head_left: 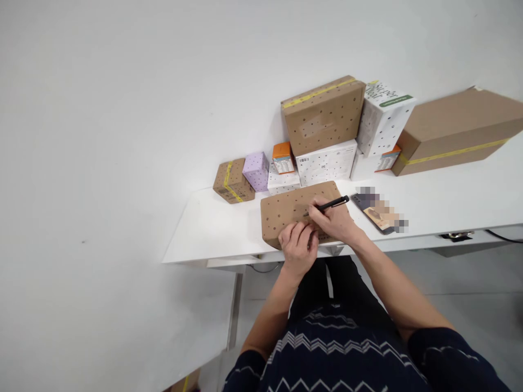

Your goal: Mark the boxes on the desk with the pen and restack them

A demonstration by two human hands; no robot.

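Observation:
In front of me a brown cardboard box (pixel 286 204) marked with small dark dots lies flat at the table's near edge. My right hand (pixel 333 222) is closed round a black pen (pixel 337 202); its clip end points up to the right, and its tip is near the box top, partly covered by my fingers. With bent fingers, my left hand (pixel 298 245) grips the near edge of the same box, left of my right hand. A dark patch shows between thumb and fingers there, too unclear to name.
Along the wall stand a small taped box (pixel 235 179), a lilac box (pixel 256 171), an orange box (pixel 283 155), a large dotted carton (pixel 327 122), a tall white box (pixel 384 120) and a long carton (pixel 457 130). A phone (pixel 373 212) lies on the white table (pixel 441 196).

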